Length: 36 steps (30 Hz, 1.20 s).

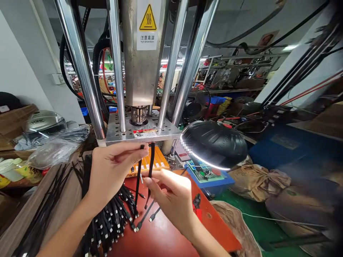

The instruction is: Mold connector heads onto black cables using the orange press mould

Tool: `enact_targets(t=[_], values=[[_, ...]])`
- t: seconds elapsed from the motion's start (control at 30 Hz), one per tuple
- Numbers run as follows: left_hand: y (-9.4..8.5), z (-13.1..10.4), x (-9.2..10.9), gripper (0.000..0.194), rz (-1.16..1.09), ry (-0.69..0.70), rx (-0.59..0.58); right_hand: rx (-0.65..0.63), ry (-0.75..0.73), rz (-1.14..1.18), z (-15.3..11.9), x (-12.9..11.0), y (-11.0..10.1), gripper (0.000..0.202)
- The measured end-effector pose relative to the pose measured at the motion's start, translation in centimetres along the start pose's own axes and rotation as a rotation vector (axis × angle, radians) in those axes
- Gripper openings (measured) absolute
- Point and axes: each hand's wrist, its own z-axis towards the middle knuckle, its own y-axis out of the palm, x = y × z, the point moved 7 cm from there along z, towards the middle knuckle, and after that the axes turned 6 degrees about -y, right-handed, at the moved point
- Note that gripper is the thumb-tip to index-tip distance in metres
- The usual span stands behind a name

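My left hand (107, 175) is raised under the front edge of a metal press plate (168, 136), thumb and fingers pinched on a flat black cable (138, 182) that hangs down. Just beside it, my right hand (173, 198) is closed, thumb against fingers, on a black cable strand (152, 160). A small silver connector tip (142, 178) shows near the right fingertips. Whether both strands belong to one cable, I cannot tell. Behind the hands lies an orange fixture (160, 159) with pale slots. Several loose black cables with light plug ends (105, 225) are heaped to the left.
Steel columns (115, 71) and a press head with a heat warning label (149, 25) rise ahead. A black lamp (214, 142) hangs at right over a blue control box (211, 178). Red-handled cutters (197, 207) lie on the red tabletop (160, 235). A helmet (45, 121) sits far left.
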Motion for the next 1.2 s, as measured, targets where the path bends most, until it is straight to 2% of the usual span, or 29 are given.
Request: enact_targets(t=[0.1,0.27,0.37,0.43,0.47,0.57,0.63,0.73,0.83,0.9,1.0,1.13,1.2], values=[[0.0,0.0,-0.2,0.015,-0.043,-0.029,0.003,-0.012,-0.022,-0.028,0.5,-0.8,0.8,0.015],[0.4,1.2,-1.6,0.007,-0.163,-0.151,-0.105,-0.128,0.054,0.043,-0.2,-0.4,2.1,0.028],[-0.3,2.7,-2.2,0.011,-0.241,-0.126,-0.044,-0.223,0.108,0.056,-1.6,1.1,3.0,0.034],[-0.5,3.6,-2.9,0.015,-0.149,-0.066,-0.041,-0.309,0.157,0.041,-2.4,3.1,3.8,0.035],[-0.5,3.8,-3.6,0.017,-0.024,-0.042,-0.073,-0.348,0.194,0.031,-2.6,4.5,4.2,0.036],[0.0,3.2,-6.9,0.022,0.543,0.032,-0.235,-0.367,0.402,-0.002,-2.3,9.9,5.0,0.037],[0.3,1.8,-9.4,0.027,0.788,0.118,-0.388,-0.330,0.540,-0.017,-1.4,13.4,5.3,0.034],[0.8,-0.9,-12.5,0.042,0.854,0.209,-0.658,-0.293,0.607,-0.023,0.7,16.9,6.1,0.030],[1.0,-2.4,-14.3,0.057,0.835,0.245,-0.765,-0.259,0.630,-0.020,2.6,19.4,6.9,0.030],[1.1,-2.8,-15.1,0.065,0.823,0.255,-0.781,-0.233,0.630,-0.027,3.5,20.6,7.3,0.030],[1.1,-2.8,-16.1,0.067,0.814,0.274,-0.747,-0.216,0.600,-0.036,4.1,21.6,7.6,0.032],[0.7,-2.2,-16.4,0.056,0.829,0.264,-0.615,-0.247,0.559,-0.036,4.1,22.1,8.0,0.035],[0.6,-2.0,-16.5,0.049,0.857,0.219,-0.594,-0.261,0.538,-0.051,4.2,22.2,8.1,0.035]])
